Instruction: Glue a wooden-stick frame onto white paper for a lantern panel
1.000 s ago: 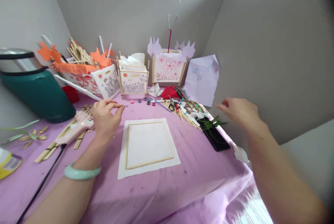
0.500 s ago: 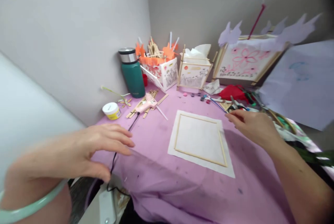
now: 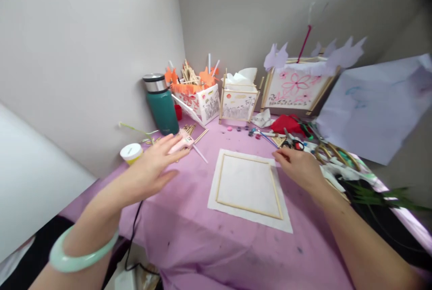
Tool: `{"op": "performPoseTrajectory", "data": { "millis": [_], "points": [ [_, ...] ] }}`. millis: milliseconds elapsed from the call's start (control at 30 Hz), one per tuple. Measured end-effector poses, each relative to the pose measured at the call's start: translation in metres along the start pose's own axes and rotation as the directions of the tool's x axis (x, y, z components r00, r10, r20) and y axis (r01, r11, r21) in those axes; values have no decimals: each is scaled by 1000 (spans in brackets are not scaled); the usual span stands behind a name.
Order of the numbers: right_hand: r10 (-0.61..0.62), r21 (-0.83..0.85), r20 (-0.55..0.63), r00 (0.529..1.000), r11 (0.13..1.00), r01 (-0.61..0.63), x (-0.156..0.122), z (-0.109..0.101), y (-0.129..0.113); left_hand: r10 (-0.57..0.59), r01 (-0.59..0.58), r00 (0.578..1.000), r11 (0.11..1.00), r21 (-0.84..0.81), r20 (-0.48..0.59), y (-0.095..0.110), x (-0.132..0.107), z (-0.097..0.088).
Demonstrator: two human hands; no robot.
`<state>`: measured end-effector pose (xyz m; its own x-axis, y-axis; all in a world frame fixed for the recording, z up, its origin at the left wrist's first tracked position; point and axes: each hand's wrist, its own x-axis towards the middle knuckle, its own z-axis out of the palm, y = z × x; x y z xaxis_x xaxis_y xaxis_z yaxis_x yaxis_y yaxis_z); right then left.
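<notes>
My left hand (image 3: 148,170), with a pale green bangle on the wrist, reaches over a pink hot glue gun (image 3: 185,139). Its fingers are stretched out; whether they touch the gun I cannot tell. A clear glue stick (image 3: 201,154) juts from the gun. My right hand (image 3: 299,168) has its fingers pinched together beside the far right corner of a white sheet (image 3: 248,184); anything between the fingertips is too small to make out. On the sheet lies a square outline of thin wooden sticks (image 3: 249,210), with a small gap at the far right corner.
A green bottle (image 3: 163,110) stands behind the glue gun, a white-lidded jar (image 3: 131,152) to its left. Decorated paper lanterns (image 3: 238,104) line the back. Scissors (image 3: 293,143) and other tools crowd the right. A black cord (image 3: 133,231) hangs over the front edge of the purple cloth (image 3: 216,245).
My left hand has moved forward and to the right, from above the cord to over the glue gun. My right hand stays beside the sheet's far right corner. The view has shifted slightly.
</notes>
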<state>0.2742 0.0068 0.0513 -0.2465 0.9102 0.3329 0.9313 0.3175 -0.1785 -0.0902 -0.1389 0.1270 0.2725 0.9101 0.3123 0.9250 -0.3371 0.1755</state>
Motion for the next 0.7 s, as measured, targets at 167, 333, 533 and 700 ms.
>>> {"op": "performPoseTrajectory", "data": {
  "millis": [167,333,533,700],
  "points": [
    [87,78,19,996,993,-88,-4,13,12,-68,91,974,991,-102,214,19,62,54],
    [135,179,-14,991,975,-130,-5,26,22,-161,173,975,982,-72,151,9,111,86],
    [196,209,-7,981,959,-190,-5,34,32,-419,455,888,858,238,-187,-35,94,67],
    [205,216,4,979,955,-201,-5,39,34,-485,463,874,810,360,-32,-55,58,52]
  ]
}}
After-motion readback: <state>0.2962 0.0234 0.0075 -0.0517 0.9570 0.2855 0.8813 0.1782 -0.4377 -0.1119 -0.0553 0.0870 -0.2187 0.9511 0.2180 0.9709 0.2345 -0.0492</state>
